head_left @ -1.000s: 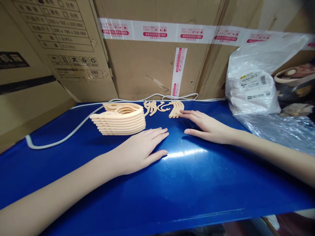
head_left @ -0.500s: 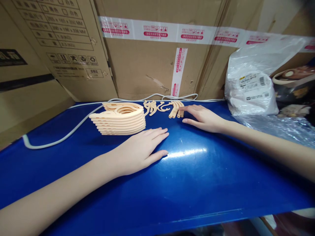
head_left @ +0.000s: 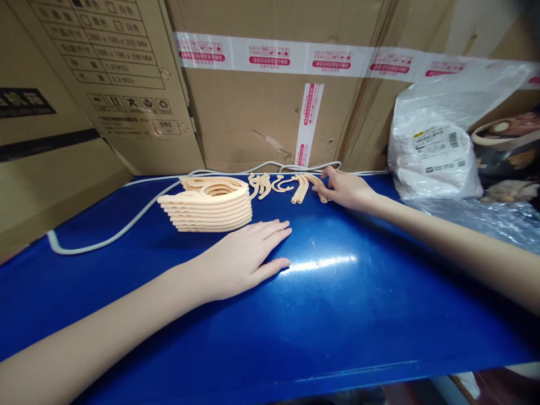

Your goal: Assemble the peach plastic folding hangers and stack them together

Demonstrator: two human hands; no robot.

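Note:
My left hand lies flat on the blue table, palm down, fingers stretched out and holding nothing. Just beyond it stands a neat stack of beige plastic hanger-like pieces with oval openings. My right hand reaches to the back of the table, thumb and forefinger bent around a curved beige plastic strip lying there. Left of that strip are other curved strips, lying side by side. Beige hooks and a small cluster of curved beige pieces lie between them and the stack.
Cardboard boxes with printed tape wall off the back and left. A white cable runs along the left and rear of the blue table. At right stand a white plastic bag with a label and crumpled clear plastic.
My right hand has drawn back a little and curled its fingers at the right-hand curved strips, which have shifted right, apart from the others. My left hand stays in place.

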